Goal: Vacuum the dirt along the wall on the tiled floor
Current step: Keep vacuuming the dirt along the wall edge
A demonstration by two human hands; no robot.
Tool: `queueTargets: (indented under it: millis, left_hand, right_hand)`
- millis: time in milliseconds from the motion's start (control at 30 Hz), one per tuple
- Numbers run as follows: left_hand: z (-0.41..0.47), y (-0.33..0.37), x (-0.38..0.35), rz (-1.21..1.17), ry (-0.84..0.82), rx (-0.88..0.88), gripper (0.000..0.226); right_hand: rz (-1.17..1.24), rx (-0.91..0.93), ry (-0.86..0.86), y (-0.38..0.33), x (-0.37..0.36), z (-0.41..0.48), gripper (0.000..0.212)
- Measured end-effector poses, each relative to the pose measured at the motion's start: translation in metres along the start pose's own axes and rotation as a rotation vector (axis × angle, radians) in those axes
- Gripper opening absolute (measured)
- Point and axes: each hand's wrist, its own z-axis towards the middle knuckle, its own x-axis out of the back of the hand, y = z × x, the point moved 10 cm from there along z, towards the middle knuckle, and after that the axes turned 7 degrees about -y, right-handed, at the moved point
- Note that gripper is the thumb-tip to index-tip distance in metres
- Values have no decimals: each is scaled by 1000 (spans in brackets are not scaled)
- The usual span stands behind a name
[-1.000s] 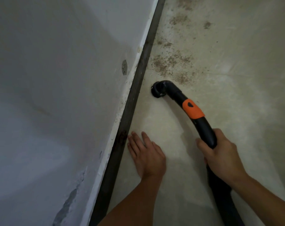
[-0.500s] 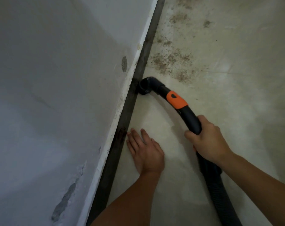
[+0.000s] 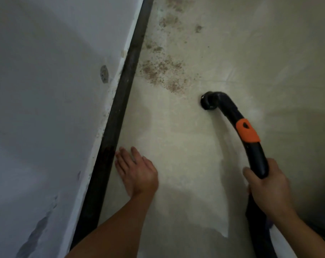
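My right hand (image 3: 266, 185) grips the black vacuum hose handle (image 3: 251, 146), which carries an orange slider. Its curved nozzle end (image 3: 208, 102) points down at the pale tiled floor (image 3: 186, 164), just right of and below a patch of brown dirt (image 3: 161, 71). More dirt specks trail up along the dark skirting (image 3: 120, 101) at the foot of the wall. My left hand (image 3: 135, 170) rests flat on the tile beside the skirting, fingers straight and pointing away from me.
The white wall (image 3: 46, 108) fills the left side, with a round patch mark (image 3: 104, 73) and chipped paint low down. The ribbed hose (image 3: 260, 229) runs back under my right forearm. A tile joint crosses the floor near the dirt.
The nozzle has swung right, from against the skirting out onto the open tile. My right hand moved right and toward me with it. My left hand stayed flat on the floor.
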Motion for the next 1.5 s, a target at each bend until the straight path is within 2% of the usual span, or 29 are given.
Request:
queueTargets:
  millis: [200,433,600,833,1000,1200,1367,1500]
  left_hand:
    - [-1,1,1,18,0,3,51]
    - [1,1,0,31,-16,12,52]
    - [1,2,0,29,-16,16,53]
    - [0,2,0,42,-33,28,53]
    - [1,2,-2,55,-44,23,53]
    - [1,3,-1,47,-51,27,54]
    - [-1,4,-1,48,-64,25,55]
    - [0,4,-2,49,-65,24,55]
  right_hand:
    - [-33,85,-150,-30,-45,7,19]
    - [38,-30,114,-28,2,86,29]
    - [60,27,14,-60,-14,109,22]
    - [-50,94,-131,-48,-53,34,22]
    - [-51,92,-21,-71,-43,80,24]
    - [-114,161,-157,-78,-76,58,26]
    - [-26,60,25,-81,-43,109,33]
    - [-3,84,-2,-106,-49,134,27]
